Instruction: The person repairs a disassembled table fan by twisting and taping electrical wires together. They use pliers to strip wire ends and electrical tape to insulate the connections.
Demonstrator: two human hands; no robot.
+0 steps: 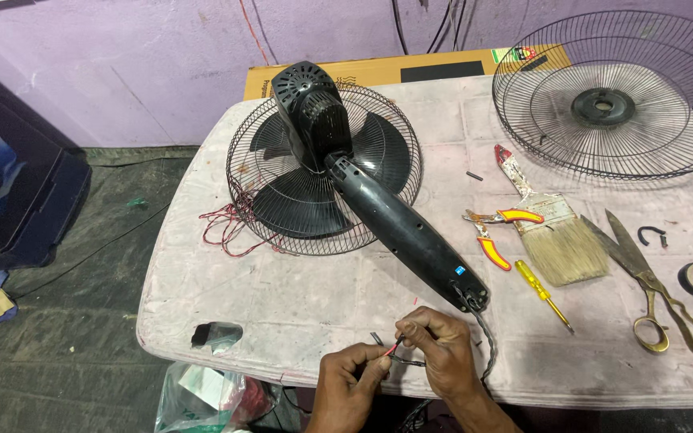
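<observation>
Wire [393, 350], thin with red and black strands, is pinched between fingertips of left hand [352, 382] and right hand [440, 351], just below the black fan stem [407, 232] lying on the table [282, 297].

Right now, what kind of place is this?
Probably a small repair spot for fans. A taken-apart black fan lies on the worn table, with pliers, a yellow screwdriver and scissors beside it. Both hands, left hand and right hand, pinch thin wires.
</observation>
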